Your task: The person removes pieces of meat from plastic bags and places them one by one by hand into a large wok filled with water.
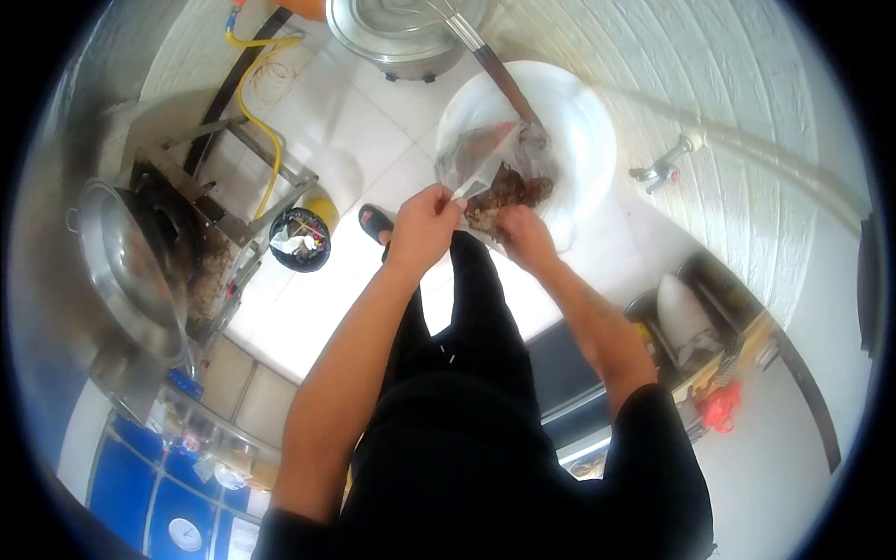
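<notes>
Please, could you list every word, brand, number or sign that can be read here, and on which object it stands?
None can be read.
Plastic bag at the left hand: no legible text.
Round white dial: marks too small.
White sheet beside it: too blurred.

bin [303,265]: left of bag [487,154] | tap [661,174]: right of basin [588,131]

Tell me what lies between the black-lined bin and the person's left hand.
In the head view, a foot in a dark sandal rests on the pale tiled floor between the bin and the left hand.
</notes>
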### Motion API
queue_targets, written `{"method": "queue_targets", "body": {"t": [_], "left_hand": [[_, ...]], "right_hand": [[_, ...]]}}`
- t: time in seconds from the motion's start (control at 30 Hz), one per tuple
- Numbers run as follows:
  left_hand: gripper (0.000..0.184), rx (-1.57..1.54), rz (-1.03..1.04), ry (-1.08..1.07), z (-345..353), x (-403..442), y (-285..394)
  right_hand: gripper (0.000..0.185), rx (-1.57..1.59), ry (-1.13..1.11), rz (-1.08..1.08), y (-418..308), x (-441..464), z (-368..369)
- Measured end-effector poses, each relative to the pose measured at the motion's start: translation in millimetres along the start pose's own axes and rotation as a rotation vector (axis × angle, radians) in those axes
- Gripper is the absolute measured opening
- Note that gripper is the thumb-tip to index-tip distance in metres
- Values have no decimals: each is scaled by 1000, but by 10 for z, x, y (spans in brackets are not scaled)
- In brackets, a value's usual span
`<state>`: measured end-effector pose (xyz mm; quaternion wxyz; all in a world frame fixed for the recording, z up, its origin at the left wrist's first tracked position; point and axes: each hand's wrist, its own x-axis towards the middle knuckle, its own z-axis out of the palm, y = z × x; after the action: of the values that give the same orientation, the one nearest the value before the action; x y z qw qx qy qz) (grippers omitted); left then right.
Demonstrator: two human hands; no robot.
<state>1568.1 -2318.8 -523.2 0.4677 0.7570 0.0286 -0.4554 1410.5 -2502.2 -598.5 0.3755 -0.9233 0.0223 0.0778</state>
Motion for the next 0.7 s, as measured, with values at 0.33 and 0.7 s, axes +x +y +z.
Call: {"method": "queue_targets", "body": {"t": [0.33, 0.7], "left_hand": [[18, -56, 88, 1, 50, 15, -33], [19, -38, 21, 19, 81, 45, 101]], "right_hand": [[51, 32, 119, 148, 115, 232, 21], [73, 264, 175, 958, 478, 161, 683]]}}
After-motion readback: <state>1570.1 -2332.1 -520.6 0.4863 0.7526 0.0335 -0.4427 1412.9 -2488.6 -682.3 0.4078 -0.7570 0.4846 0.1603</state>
